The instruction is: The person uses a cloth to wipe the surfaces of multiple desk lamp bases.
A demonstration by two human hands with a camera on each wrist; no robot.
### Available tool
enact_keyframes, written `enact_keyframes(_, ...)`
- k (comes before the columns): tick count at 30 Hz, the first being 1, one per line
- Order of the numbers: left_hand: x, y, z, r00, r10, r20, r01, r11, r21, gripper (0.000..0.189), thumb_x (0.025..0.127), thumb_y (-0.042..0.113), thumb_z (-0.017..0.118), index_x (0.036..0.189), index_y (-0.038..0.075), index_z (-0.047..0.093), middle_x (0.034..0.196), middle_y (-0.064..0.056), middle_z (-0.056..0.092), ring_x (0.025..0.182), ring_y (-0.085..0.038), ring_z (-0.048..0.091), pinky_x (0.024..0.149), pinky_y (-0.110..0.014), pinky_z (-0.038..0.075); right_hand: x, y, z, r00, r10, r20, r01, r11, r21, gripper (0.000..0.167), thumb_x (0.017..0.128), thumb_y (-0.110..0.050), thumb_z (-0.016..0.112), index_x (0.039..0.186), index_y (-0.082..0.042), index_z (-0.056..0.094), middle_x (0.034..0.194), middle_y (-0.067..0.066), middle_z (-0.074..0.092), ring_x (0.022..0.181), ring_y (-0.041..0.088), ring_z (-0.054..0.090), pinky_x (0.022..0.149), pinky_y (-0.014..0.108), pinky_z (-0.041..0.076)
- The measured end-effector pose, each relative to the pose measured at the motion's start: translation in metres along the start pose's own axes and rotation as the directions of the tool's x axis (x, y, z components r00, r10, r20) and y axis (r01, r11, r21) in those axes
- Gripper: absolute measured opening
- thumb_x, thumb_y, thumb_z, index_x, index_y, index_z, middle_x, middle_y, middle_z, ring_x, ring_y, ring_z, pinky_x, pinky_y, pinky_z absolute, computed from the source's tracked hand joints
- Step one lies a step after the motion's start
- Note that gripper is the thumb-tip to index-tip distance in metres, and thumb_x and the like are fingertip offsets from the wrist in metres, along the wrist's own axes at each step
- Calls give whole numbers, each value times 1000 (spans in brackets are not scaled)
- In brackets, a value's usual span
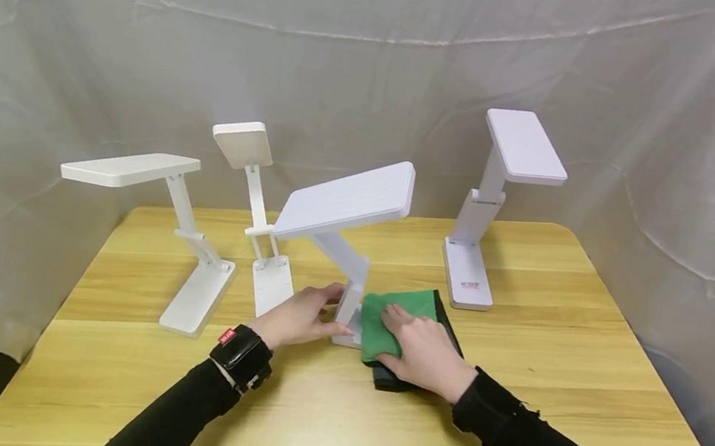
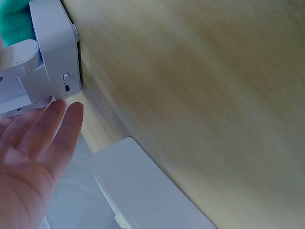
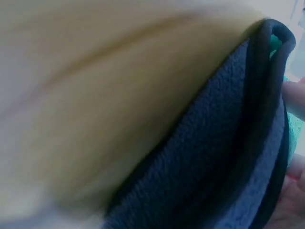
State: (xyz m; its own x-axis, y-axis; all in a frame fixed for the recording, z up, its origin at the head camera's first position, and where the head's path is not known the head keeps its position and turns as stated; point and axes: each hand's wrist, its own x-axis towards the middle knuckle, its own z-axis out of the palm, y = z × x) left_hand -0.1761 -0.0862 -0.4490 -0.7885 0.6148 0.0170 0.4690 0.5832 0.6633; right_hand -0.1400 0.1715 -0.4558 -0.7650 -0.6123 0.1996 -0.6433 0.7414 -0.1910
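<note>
A white desk lamp (image 1: 346, 203) stands at the middle of the table, its flat head tilted above a folding arm. My left hand (image 1: 306, 315) holds it low down, thumb at the front of the base and fingers behind the arm. In the left wrist view, fingertips (image 2: 71, 112) touch the lamp's hinge end, near a small switch and port on the base (image 2: 64, 62). My right hand (image 1: 425, 350) grips a folded green cloth (image 1: 417, 303) over the base's right side. The cloth's dark, black-edged underside (image 3: 200, 129) shows in the right wrist view.
Two more white lamps stand to the left, one nearer (image 1: 197, 296) and one farther back (image 1: 273, 283). Another lamp (image 1: 469, 266) stands at the back right. They rest on a wood-grain table (image 1: 580, 369), with a pale grey sheet (image 1: 374, 91) hanging behind and beside it.
</note>
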Motion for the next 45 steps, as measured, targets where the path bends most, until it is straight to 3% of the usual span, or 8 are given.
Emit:
enact_keyframes(7, -1, 0, 1, 1000, -8, -1, 8, 1000, -10, 60, 93, 29, 73, 142, 4, 50, 140, -17, 62, 129, -33, 62, 104, -45, 55, 2, -10, 5, 995, -89, 49, 87, 996, 37, 53, 88, -24, 78, 134, -2, 63, 140, 20, 62, 130, 33, 60, 95, 45, 59)
enact_keyframes(13, 0, 1, 0, 1000, -3, 2, 3, 1000, 4, 62, 92, 30, 73, 143, 4, 49, 140, -17, 62, 129, -33, 62, 103, -43, 56, -17, 0, -4, 992, -106, 70, 102, 993, 61, 51, 83, -11, 81, 131, -9, 67, 138, 13, 65, 123, 30, 65, 80, 40, 63)
enact_keyframes(19, 0, 2, -2, 1000, -17, -2, 17, 1000, 6, 61, 91, 32, 74, 140, 5, 52, 140, -16, 63, 129, -32, 62, 102, -41, 56, -27, 13, -11, 999, -11, 50, 10, 1000, 6, 52, 84, -22, 82, 131, -5, 67, 133, 17, 67, 107, 31, 73, 72, 41, 64)
enact_keyframes(23, -1, 2, -4, 1000, -25, 1, 25, 1000, -4, 61, 91, 33, 75, 140, 4, 52, 139, -17, 63, 128, -33, 63, 102, -42, 56, -18, 12, -12, 999, 1, 43, 1, 999, -40, 55, 83, -31, 83, 127, -1, 68, 129, 21, 68, 107, 35, 73, 69, 42, 64)
enact_keyframes(29, -2, 2, -5, 1000, -26, 10, 26, 999, -19, 61, 93, 30, 73, 143, 4, 49, 141, -17, 61, 130, -34, 61, 102, -43, 56, 9, -1, -9, 996, -13, 86, 13, 1000, -4, 61, 83, -36, 82, 129, 1, 66, 134, 25, 64, 108, 39, 72, 75, 44, 64)
enact_keyframes(35, -2, 2, -5, 1000, -26, 11, 26, 999, -37, 62, 93, 31, 73, 144, 6, 49, 143, -17, 61, 131, -34, 60, 104, -45, 55, 22, -14, 0, 992, -91, 82, 93, 995, -28, 59, 87, -34, 79, 132, 0, 64, 136, 24, 63, 116, 37, 68, 80, 42, 64)
enact_keyframes(42, -1, 1, -3, 1000, -10, 1, 10, 1000, -15, 60, 92, 31, 74, 141, 6, 51, 140, -16, 63, 130, -32, 61, 103, -44, 55, -3, -7, -4, 988, -98, 116, 95, 995, 35, 50, 84, -13, 81, 132, -9, 67, 137, 14, 66, 124, 30, 65, 80, 42, 64)
enact_keyframes(45, 0, 1, -2, 1000, -9, -3, 9, 1000, 0, 60, 91, 31, 74, 140, 5, 52, 139, -16, 63, 129, -32, 62, 103, -43, 56, -16, 2, -9, 992, -82, 94, 75, 995, 68, 50, 80, -10, 82, 129, -9, 69, 134, 13, 68, 118, 30, 69, 77, 42, 64)
